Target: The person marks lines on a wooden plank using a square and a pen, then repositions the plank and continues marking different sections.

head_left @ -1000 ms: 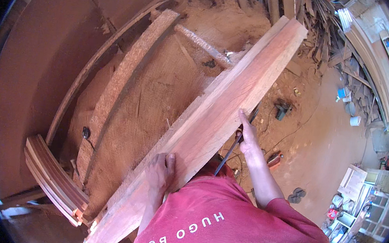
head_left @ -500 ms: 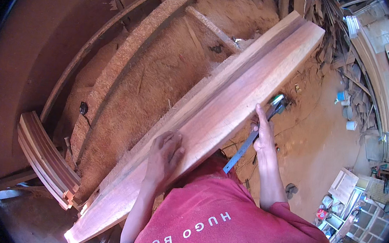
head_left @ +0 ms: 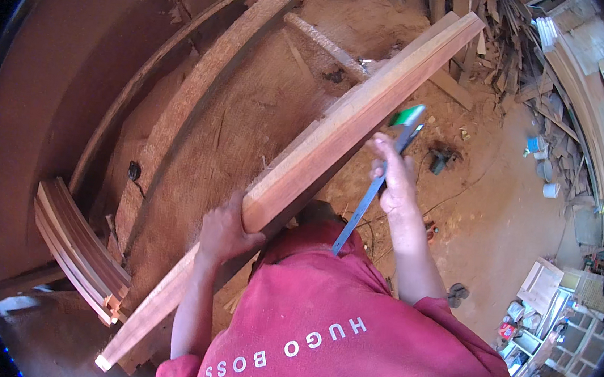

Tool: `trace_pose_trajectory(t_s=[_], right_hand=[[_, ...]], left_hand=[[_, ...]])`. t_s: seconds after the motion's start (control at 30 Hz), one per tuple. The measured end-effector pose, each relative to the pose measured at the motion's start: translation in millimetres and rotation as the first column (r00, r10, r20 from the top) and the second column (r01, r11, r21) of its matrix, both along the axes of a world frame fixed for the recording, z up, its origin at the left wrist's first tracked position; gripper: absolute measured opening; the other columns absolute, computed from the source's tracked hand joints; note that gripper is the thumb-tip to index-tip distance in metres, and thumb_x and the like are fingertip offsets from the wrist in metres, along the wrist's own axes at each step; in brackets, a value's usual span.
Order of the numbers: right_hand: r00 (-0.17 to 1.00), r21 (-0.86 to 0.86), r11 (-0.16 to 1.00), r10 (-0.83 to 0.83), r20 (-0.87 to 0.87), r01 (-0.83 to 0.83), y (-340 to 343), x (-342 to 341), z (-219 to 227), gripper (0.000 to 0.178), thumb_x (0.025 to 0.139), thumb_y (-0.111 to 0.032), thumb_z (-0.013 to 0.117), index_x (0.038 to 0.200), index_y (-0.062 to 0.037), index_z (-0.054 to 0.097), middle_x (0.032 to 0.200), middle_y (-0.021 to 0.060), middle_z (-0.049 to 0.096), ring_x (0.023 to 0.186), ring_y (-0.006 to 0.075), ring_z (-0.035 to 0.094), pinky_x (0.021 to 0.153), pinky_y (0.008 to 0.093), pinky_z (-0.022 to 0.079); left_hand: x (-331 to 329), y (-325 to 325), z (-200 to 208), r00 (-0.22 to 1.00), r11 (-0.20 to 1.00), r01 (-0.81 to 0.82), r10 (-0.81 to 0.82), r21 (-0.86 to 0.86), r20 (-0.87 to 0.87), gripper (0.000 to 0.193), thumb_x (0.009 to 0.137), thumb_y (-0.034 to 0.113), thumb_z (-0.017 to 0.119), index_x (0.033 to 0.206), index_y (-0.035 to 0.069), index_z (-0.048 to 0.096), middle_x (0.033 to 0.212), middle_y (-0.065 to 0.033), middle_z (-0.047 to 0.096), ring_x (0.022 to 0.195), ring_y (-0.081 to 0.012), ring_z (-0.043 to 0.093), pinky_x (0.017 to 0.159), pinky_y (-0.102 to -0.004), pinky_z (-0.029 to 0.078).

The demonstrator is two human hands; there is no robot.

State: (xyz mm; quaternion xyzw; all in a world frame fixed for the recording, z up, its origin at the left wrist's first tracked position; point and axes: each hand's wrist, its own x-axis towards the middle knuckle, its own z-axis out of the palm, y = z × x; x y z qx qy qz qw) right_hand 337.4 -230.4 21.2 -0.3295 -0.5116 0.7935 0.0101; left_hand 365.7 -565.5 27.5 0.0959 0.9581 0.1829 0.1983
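Observation:
A long reddish wooden beam [head_left: 350, 136] runs diagonally from the lower left to the upper right, tilted so that a narrow face is uppermost. My left hand [head_left: 222, 232] grips it over the upper edge, with the thumb on the near side. In my right hand [head_left: 397, 181], just right of the beam, is a try square [head_left: 358, 219] with a long dark steel blade and a green stock. The blade slants down toward my red shirt, and the stock is slightly blurred near the beam. My right fingers partly hide the blade's upper part.
A sawdust-covered curved timber [head_left: 193, 98] and a crosspiece [head_left: 323, 43] lie beyond the beam. A small black object [head_left: 134, 170] rests on that timber. Curved wooden strips [head_left: 81, 251] are stacked at left. A dark tool [head_left: 439, 159] sits on the floor; scrap wood [head_left: 503, 62] piles behind.
The beam has rolled from showing its broad face to showing a narrow one. My left hand has shifted from lying on it to gripping its edge. The square has moved up and left.

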Motion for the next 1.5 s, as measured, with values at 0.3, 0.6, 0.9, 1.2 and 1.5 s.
trace_pose_trajectory(t_s=[0.3, 0.6, 0.9, 1.2, 1.5], right_hand=[[0.807, 0.962, 0.106, 0.571, 0.149, -0.253, 9.4, -34.0, 82.8, 0.049, 0.078, -0.047, 0.089, 0.100, -0.0070, 0.070, 0.079, 0.0092, 0.069, 0.078, 0.0282, 0.072, 0.067, 0.0382, 0.051], [0.027, 0.893, -0.393, 0.917, 0.397, 0.217, -60.2, -92.1, 25.7, 0.071, 0.066, -0.050, 0.091, 0.118, -0.0091, 0.063, 0.106, 0.0106, 0.071, 0.096, 0.0321, 0.071, 0.087, 0.0485, 0.049], [-0.013, 0.768, -0.628, 0.773, 0.634, 0.127, -71.6, -96.1, 47.2, 0.074, 0.060, -0.035, 0.092, 0.119, -0.0065, 0.057, 0.110, 0.0157, 0.070, 0.102, 0.0360, 0.069, 0.094, 0.0500, 0.048], [-0.049, 0.770, -0.587, 0.787, 0.616, 0.249, -73.4, -101.2, 33.6, 0.078, 0.056, -0.030, 0.092, 0.122, -0.0043, 0.061, 0.103, 0.0133, 0.068, 0.096, 0.0327, 0.069, 0.094, 0.0504, 0.048], [-0.096, 0.720, -0.692, 0.714, 0.693, 0.055, -60.0, -94.7, 52.8, 0.070, 0.052, -0.033, 0.092, 0.113, -0.0080, 0.068, 0.099, 0.0121, 0.072, 0.094, 0.0328, 0.069, 0.084, 0.0466, 0.047]], left_hand=[[-4.1, -10.0, 0.8, 0.999, 0.999, 0.003, -0.005, 0.047, 0.041, 0.083, 0.066, 0.038, 0.082, 0.137, 0.006, 0.052, 0.107, -0.0264, 0.072, 0.100, -0.0458, 0.070, 0.090, -0.0546, 0.054], [1.3, -7.9, 7.8, 0.998, 0.997, -0.059, 0.058, 0.041, 0.030, 0.083, 0.067, 0.041, 0.086, 0.138, 0.009, 0.056, 0.141, -0.0192, 0.057, 0.125, -0.0398, 0.060, 0.097, -0.0539, 0.053], [108.0, -139.9, 44.4, 0.972, 0.949, -0.228, 0.206, -0.217, -0.115, 0.109, 0.059, 0.056, 0.092, 0.147, 0.006, 0.050, 0.131, -0.0171, 0.063, 0.128, -0.0390, 0.056, 0.109, -0.0508, 0.042], [157.6, -167.1, -12.1, 0.932, 0.919, -0.257, 0.154, -0.298, -0.329, 0.078, 0.074, 0.046, 0.085, 0.137, 0.010, 0.056, 0.114, -0.0117, 0.065, 0.111, -0.0327, 0.063, 0.096, -0.0450, 0.049], [166.0, -148.0, -2.1, 0.983, 0.960, -0.122, 0.082, -0.252, -0.163, 0.090, 0.072, 0.058, 0.085, 0.141, 0.013, 0.050, 0.112, -0.0144, 0.064, 0.109, -0.0320, 0.065, 0.092, -0.0467, 0.054]])
